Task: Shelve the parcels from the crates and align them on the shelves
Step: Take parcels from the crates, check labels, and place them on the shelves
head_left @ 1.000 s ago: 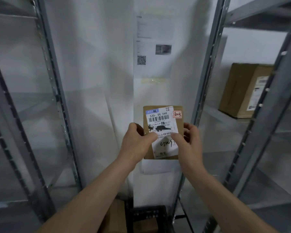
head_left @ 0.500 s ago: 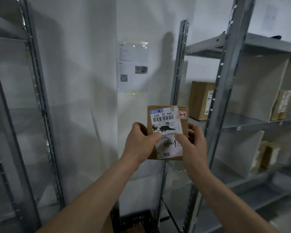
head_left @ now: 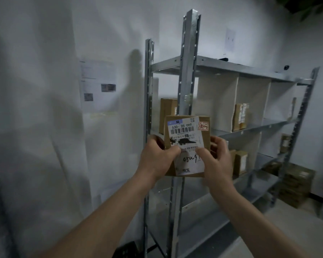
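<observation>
In the head view, both hands held one small brown parcel (head_left: 187,146) upright in front of the person, its labelled face turned to the camera. The left hand (head_left: 157,158) gripped the parcel's lower left edge, with the thumb pressed on the label. The right hand (head_left: 215,160) gripped the lower right edge in the same way, its thumb also on the label. So both hands were clamped on the parcel, and neither was clearly nearer to it than the other.

The parcel's long axis stood about vertical, a little taller than wide. The metal shelf unit (head_left: 250,127) lay beyond the hands and mostly to the right of the right hand; one of its front posts (head_left: 186,71) rose directly behind the parcel. The coming move probably depended on this: the parcel had to go forward and to the right, past that post, to reach a shelf bay. Other brown parcels stood there already, one (head_left: 167,114) just above the left hand behind the post, and one (head_left: 240,116) further to the right of the right hand.

On the white label (head_left: 184,138) "530- D5 069" could be read above a barcode. Lower down was handwriting, something like "cjuq", partly covered by the right thumb. A small red-marked sticker (head_left: 203,126) sat at the upper right corner; its writing was too blurred to read. Part of the address was blacked out.
</observation>
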The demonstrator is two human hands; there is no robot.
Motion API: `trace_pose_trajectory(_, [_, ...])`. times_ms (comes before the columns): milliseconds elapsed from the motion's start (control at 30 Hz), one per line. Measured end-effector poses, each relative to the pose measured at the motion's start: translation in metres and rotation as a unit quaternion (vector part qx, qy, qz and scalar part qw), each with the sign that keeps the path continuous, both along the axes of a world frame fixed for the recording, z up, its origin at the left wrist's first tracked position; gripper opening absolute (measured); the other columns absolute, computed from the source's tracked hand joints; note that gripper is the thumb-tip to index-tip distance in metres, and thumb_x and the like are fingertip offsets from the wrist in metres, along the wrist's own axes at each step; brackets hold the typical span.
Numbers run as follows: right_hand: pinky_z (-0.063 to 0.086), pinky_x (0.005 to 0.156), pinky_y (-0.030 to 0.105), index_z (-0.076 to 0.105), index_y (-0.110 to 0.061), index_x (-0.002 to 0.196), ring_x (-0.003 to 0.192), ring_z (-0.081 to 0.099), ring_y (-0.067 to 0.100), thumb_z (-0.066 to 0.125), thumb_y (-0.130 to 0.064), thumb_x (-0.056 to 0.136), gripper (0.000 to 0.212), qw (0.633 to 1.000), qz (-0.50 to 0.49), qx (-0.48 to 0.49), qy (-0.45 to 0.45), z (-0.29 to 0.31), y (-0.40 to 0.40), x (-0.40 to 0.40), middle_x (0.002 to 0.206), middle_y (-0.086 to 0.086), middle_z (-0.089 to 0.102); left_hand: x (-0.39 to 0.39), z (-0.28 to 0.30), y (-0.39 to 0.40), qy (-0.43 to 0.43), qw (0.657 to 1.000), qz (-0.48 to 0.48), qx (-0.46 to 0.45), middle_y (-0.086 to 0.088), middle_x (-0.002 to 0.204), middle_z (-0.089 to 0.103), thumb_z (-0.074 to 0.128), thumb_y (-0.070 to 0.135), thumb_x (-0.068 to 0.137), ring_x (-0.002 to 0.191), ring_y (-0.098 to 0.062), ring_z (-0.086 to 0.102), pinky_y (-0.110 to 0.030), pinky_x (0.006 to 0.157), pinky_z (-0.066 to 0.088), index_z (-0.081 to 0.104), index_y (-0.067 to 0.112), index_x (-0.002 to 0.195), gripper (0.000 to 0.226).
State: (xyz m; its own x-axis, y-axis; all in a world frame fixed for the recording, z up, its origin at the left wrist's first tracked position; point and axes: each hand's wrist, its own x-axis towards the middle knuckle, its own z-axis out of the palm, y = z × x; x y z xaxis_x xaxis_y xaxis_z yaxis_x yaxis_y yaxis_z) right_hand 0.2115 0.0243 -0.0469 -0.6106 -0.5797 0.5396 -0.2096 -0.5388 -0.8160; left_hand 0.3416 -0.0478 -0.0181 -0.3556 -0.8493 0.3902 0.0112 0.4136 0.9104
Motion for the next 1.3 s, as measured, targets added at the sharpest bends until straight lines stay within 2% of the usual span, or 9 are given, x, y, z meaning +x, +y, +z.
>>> trace_pose_trajectory(100, [0.061,0.073,0.034,0.055,-0.03,0.108,0.098,0.07,0.021,0.069,-0.017,0.089,0.027,1.0,-0.026,-0.005,0.005,0.003,0.023,-0.033,0.109,0.003,0.067,-0.034,0.005,0.022,-0.001,1.0,-0.029,0.0,0.003,0.098,0.068,0.073,0.031,0.074,0.097,-0.019,0.066,-0.045,0.086,0.057,0.056,0.025,0.096,0.028])
trace_pose_trajectory(200, [0.059,0.072,0.03,0.054,-0.028,0.11,0.098,0.069,0.019,0.068,-0.017,0.088,0.028,0.998,-0.055,-0.003,0.013,0.005,0.045,-0.069,0.109,0.002,0.067,-0.074,0.007,0.04,-0.007,0.999,-0.051,-0.002,0.001,0.104,0.069,0.073,0.027,0.081,0.099,-0.019,0.068,-0.04,0.083,0.058,0.058,0.02,0.109,0.032])
trace_pose_trajectory(333, [0.06,0.07,0.029,0.054,-0.024,0.116,0.095,0.071,0.017,0.068,-0.012,0.089,0.033,0.998,-0.062,-0.001,0.011,0.008,0.072,-0.12,0.109,0.003,0.068,-0.127,0.011,0.064,-0.006,0.997,-0.071,-0.014,0.004,0.097,0.069,0.07,0.022,0.087,0.096,-0.018,0.067,-0.042,0.085,0.057,0.058,0.029,0.092,0.015])
trace_pose_trajectory(700, [0.062,0.074,0.036,0.054,-0.024,0.112,0.095,0.072,0.018,0.069,-0.009,0.089,0.031,0.996,-0.086,-0.013,0.024,0.014,0.107,-0.245,0.107,0.004,0.069,-0.255,0.012,0.091,-0.009,0.996,-0.091,-0.021,-0.001,0.101,0.066,0.072,0.024,0.086,0.095,-0.02,0.067,-0.042,0.082,0.06,0.053,0.02,0.101,0.024])
trace_pose_trajectory(833, [0.063,0.074,0.043,0.053,-0.024,0.112,0.093,0.073,0.021,0.068,-0.009,0.089,0.031,0.996,-0.09,-0.009,0.017,0.011,0.114,-0.281,0.107,0.006,0.068,-0.293,0.011,0.096,-0.016,0.994,-0.107,-0.02,0.0,0.098,0.065,0.07,0.021,0.088,0.094,-0.018,0.066,-0.037,0.079,0.059,0.052,0.022,0.097,0.021])
trace_pose_trajectory(967, [0.063,0.074,0.041,0.053,-0.028,0.11,0.092,0.073,0.019,0.068,-0.011,0.09,0.03,0.994,-0.11,-0.009,0.017,0.012,0.119,-0.317,0.106,0.003,0.068,-0.334,0.012,0.094,-0.014,0.991,-0.131,-0.03,0.004,0.095,0.066,0.071,0.019,0.087,0.09,-0.013,0.067,-0.03,0.07,0.057,0.054,0.024,0.094,0.02])
trace_pose_trajectory(1133, [0.063,0.075,0.043,0.053,-0.029,0.109,0.094,0.072,0.023,0.07,-0.018,0.086,0.031,0.99,-0.14,0.006,0.017,0.004,0.12,-0.367,0.105,0.006,0.069,-0.392,0.004,0.087,-0.019,0.989,-0.147,-0.01,0.003,0.099,0.071,0.073,0.034,0.07,0.093,-0.02,0.071,-0.046,0.079,0.061,0.059,0.026,0.096,0.031])
trace_pose_trajectory(1200, [0.063,0.073,0.042,0.053,-0.028,0.11,0.093,0.073,0.022,0.07,-0.02,0.084,0.032,0.988,-0.154,0.011,0.015,0.0,0.116,-0.389,0.106,0.007,0.069,-0.416,-0.002,0.081,-0.017,0.986,-0.167,-0.004,0.001,0.101,0.071,0.073,0.033,0.071,0.093,-0.021,0.071,-0.046,0.078,0.062,0.059,0.023,0.102,0.036])
trace_pose_trajectory(1300, [0.062,0.07,0.035,0.053,-0.023,0.112,0.091,0.073,0.02,0.067,-0.008,0.09,0.03,0.987,-0.159,0.01,0.011,-0.005,0.108,-0.422,0.106,0.008,0.068,-0.452,-0.009,0.068,-0.019,0.982,-0.187,-0.006,0.002,0.102,0.072,0.07,0.046,0.06,0.092,-0.019,0.072,-0.045,0.075,0.062,0.058,0.021,0.107,0.054])
